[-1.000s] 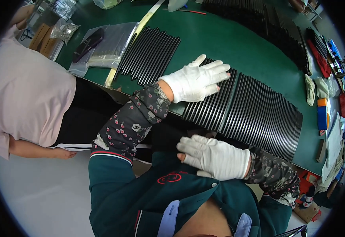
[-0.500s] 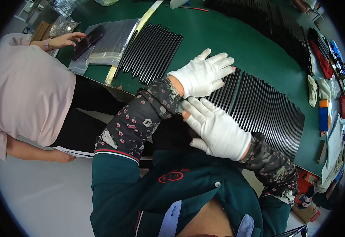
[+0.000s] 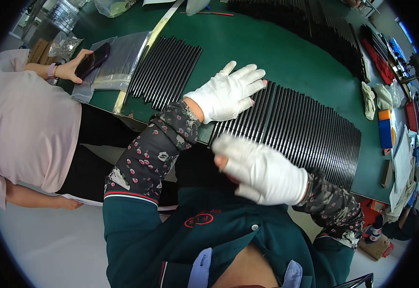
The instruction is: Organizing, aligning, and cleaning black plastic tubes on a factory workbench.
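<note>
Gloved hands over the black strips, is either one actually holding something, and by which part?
Nothing is held. The left hand lies flat, fingers spread, on the near row of black strips. The right hand hovers above the table edge, empty.

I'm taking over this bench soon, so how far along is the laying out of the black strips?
Done: a long row of black strips lies side by side on the green table, with a smaller batch beside it. In hand: the gloved left hand presses flat on the row's near end; the right hand is lifted, holding nothing visible. Left: more strips stacked at the far edge.
</note>
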Demonstrator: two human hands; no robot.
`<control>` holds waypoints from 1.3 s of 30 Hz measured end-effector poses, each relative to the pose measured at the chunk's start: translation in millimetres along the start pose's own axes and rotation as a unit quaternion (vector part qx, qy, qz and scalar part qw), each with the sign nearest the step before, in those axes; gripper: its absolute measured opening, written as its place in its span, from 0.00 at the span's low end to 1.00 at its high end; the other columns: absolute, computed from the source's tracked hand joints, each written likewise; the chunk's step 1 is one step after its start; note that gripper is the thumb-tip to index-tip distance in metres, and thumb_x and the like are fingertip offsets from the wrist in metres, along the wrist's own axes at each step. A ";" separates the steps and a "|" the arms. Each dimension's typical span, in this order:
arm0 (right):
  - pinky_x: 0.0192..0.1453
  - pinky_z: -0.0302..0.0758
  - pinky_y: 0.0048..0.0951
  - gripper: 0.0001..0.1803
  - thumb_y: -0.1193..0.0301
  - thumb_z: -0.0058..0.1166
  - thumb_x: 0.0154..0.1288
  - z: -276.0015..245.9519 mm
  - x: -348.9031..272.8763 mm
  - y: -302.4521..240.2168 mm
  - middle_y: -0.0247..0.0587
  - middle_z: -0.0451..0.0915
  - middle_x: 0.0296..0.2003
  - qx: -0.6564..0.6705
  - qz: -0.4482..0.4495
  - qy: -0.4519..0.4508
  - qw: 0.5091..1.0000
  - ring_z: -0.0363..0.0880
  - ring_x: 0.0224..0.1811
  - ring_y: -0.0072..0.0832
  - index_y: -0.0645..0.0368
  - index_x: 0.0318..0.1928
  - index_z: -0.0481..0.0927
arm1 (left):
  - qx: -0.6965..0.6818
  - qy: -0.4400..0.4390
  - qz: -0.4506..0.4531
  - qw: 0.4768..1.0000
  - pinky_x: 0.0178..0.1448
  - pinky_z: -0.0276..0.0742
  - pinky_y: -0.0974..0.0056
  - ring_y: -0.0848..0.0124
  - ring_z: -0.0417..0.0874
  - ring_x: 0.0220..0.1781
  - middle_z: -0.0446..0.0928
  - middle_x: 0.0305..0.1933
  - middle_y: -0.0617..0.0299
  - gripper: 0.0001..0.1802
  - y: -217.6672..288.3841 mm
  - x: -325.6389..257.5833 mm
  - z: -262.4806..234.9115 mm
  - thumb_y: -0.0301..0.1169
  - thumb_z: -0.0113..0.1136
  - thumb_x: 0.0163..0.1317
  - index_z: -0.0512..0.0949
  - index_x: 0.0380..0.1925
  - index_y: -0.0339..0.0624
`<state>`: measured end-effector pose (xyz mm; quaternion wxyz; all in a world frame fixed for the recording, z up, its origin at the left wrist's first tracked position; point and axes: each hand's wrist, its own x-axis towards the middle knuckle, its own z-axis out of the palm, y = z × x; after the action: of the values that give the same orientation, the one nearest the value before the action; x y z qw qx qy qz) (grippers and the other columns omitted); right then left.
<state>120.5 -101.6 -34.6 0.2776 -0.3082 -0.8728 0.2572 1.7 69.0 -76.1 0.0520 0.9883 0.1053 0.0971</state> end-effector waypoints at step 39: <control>0.73 0.60 0.43 0.38 0.63 0.62 0.51 -4.1 -44.7 -11.0 0.59 0.63 0.63 -0.128 0.111 -0.098 0.981 0.63 0.68 0.49 0.67 0.61 0.65 | 0.006 -0.046 0.102 0.994 0.75 0.52 0.42 0.59 0.57 0.75 0.58 0.73 0.55 0.32 32.0 29.1 -0.6 0.44 0.55 0.62 0.65 0.65 0.46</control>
<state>148.1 -138.4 -39.5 0.1185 -0.4098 -0.8817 0.2015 35.9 44.3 -66.3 0.0409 0.9976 0.0019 0.0554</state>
